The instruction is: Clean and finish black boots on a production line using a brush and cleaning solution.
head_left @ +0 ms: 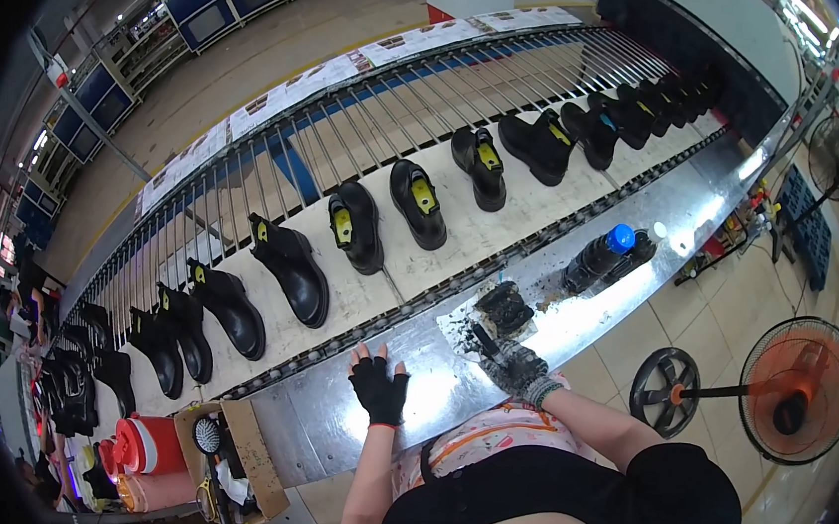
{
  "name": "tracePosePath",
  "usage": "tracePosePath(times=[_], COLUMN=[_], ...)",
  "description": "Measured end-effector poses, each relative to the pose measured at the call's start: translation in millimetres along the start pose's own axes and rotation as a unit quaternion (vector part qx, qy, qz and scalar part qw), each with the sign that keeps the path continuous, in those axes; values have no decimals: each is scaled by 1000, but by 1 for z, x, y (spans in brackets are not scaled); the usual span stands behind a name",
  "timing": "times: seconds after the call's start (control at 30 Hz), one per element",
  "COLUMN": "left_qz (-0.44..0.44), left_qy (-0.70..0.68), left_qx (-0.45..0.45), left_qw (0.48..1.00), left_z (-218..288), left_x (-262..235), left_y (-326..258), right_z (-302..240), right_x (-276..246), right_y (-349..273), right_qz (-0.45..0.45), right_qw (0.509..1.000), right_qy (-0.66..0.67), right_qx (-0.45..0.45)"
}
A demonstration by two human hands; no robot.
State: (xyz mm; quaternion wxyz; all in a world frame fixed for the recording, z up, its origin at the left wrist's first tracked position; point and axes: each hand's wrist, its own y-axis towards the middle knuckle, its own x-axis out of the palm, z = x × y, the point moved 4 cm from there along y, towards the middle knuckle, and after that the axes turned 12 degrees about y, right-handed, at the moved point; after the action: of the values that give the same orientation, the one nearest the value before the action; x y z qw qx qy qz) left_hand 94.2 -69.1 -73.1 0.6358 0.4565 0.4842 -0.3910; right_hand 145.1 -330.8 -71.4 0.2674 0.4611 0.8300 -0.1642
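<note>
My left hand [378,388], in a black fingerless glove, lies flat on the shiny metal ledge [314,437] with its fingers spread. In a stained grey knit glove, my right hand [520,373] is closed at the near side of a smeared white sheet [453,330]. A short dark stick-like tool [483,339] juts from its fingers; its exact kind is unclear. Just beyond sits a black, smudged lump [504,309], perhaps a cloth or sponge. Past the ledge, black ankle boots stand in a row on the conveyor; the nearest to my left hand is one boot [289,273].
A black bottle with a blue cap [589,265] stands right of the sheet, beside another dark bottle [637,251]. At left are a cardboard box [248,457] and red jug [149,446]. An orange fan [797,390] stands on the right. The conveyor chain [416,307] borders the ledge.
</note>
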Motion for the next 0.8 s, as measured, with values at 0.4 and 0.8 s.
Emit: tracePosePath(times=[0.4, 0.8], left_qz=[4, -7], left_qy=[6, 4], left_qx=[6, 1], left_qw=[1000, 1000], left_z=[-5, -7], left_x=[4, 2], left_y=[0, -1], right_z=[20, 14], right_x=[10, 11], right_y=[3, 3], right_qz=[-24, -8], right_qw=[996, 996], right_qy=[-45, -58], right_qx=[72, 70])
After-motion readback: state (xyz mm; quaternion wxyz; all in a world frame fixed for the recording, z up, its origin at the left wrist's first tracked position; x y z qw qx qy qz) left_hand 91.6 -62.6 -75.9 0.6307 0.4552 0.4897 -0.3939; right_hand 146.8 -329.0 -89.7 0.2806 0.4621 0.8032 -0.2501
